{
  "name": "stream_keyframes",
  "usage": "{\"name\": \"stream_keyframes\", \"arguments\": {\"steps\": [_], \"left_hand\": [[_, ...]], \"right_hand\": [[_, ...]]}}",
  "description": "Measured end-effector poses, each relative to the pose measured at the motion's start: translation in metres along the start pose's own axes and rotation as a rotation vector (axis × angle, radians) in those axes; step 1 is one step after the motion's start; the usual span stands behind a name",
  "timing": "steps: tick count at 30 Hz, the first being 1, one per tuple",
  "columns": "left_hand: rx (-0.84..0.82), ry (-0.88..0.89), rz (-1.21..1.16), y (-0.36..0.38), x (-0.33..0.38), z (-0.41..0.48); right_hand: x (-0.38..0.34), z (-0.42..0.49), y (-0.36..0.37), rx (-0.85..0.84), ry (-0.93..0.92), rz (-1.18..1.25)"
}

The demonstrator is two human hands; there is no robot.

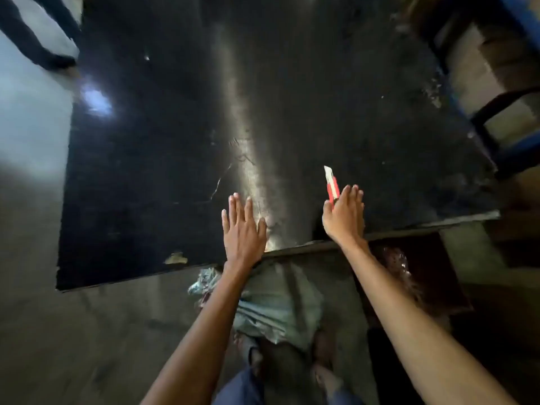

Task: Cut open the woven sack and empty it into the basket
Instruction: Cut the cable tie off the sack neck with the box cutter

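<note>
A red utility knife (331,184) lies on the black table (163,147) with its blade out, pointing away from me. My right hand (344,216) rests flat over the rear of its handle, fingers straight and not curled round it. My left hand (244,229) lies flat and open on the table near the front edge, holding nothing. A grey-green woven sack (280,299) sits on the floor below the table edge, between my forearms, with its bunched top towards the left. A dark reddish basket (432,276) stands on the floor to the sack's right, partly behind my right arm.
Another person's dark-trousered legs (32,36) stand at the far left corner of the table. A blue-framed rack with boxes (496,118) stands at the right. My feet (321,349) are on the concrete floor just behind the sack.
</note>
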State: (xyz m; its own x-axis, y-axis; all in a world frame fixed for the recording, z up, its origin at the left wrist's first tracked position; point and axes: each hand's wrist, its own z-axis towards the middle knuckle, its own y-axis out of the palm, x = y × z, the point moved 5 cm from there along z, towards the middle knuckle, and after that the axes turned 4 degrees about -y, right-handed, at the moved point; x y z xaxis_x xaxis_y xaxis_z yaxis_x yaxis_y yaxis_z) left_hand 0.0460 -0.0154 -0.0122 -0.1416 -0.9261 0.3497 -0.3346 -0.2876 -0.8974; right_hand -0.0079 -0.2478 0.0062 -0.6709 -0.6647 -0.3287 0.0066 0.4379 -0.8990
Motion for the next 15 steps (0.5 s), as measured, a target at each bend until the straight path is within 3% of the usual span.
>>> {"name": "stream_keyframes", "arguments": {"steps": [5, 9, 15], "left_hand": [[0.154, 0.046, 0.148, 0.029, -0.014, 0.007], [0.194, 0.068, 0.19, 0.033, -0.012, 0.011], [0.191, 0.064, 0.18, 0.034, -0.013, 0.01]], "right_hand": [[0.001, 0.031, 0.032, 0.12, 0.036, -0.017], [-0.002, 0.032, 0.046, 0.319, 0.026, -0.054], [0.005, 0.027, 0.047, 0.33, 0.006, 0.037]]}}
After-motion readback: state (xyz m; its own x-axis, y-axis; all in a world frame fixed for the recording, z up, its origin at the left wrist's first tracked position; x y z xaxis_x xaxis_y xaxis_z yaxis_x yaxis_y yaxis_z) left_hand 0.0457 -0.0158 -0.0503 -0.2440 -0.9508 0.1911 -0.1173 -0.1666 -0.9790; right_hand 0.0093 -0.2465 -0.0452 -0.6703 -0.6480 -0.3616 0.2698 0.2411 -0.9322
